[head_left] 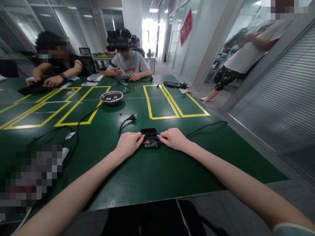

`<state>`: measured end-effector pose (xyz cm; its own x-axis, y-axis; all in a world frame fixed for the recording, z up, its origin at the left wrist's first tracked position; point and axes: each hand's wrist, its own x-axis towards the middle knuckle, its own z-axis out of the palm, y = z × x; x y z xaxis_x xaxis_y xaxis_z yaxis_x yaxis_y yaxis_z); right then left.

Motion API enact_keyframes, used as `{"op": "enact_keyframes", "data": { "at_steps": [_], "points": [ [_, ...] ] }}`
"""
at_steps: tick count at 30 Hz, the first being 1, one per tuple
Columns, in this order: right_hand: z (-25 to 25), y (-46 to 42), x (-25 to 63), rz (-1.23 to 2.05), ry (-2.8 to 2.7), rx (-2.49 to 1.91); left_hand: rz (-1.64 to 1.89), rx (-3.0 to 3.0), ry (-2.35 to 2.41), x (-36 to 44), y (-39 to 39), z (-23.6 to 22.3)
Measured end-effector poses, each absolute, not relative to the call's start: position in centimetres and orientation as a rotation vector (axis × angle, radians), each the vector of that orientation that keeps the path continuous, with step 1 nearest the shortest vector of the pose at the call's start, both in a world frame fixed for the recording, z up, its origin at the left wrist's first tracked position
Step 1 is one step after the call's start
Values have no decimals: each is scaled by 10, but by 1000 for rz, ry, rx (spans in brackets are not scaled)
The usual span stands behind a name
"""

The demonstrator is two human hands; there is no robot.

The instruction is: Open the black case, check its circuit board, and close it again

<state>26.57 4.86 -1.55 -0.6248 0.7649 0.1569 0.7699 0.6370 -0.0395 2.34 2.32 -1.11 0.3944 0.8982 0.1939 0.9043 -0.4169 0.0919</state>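
A small opened black power adapter [150, 143] lies on the green table [152, 170], its circuit board with coils showing. My left hand [129, 143] grips its left end with curled fingers. My right hand [173, 138] grips its right end the same way. Just behind it lies the black cover [148, 131]. A black cable with a plug [133, 117] curves from the left side of the adapter; another cable [206, 126] runs off to the right.
A metal bowl [111, 97] holding small parts sits farther back among yellow taped rectangles. Two people work at the far side, one with a soldering iron [115, 66]. A black tool [173, 84] lies back right. Another person stands at right. Cables trail left.
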Motion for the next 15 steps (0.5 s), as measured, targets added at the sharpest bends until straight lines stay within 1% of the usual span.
{"op": "enact_keyframes", "data": {
  "at_steps": [5,9,12,15],
  "points": [
    [-14,52,266,-92,-2740,-1172,-453,-2597,-1665,22,25,-15],
    [-11,53,267,-117,-2782,-1092,-622,-2578,-1613,17,27,-18],
    [-12,55,269,-129,-2777,-1093,-751,-2605,-1534,14,31,-22],
    [-18,56,269,-122,-2747,-1108,-787,-2725,-1503,12,35,-27]
  ]
}}
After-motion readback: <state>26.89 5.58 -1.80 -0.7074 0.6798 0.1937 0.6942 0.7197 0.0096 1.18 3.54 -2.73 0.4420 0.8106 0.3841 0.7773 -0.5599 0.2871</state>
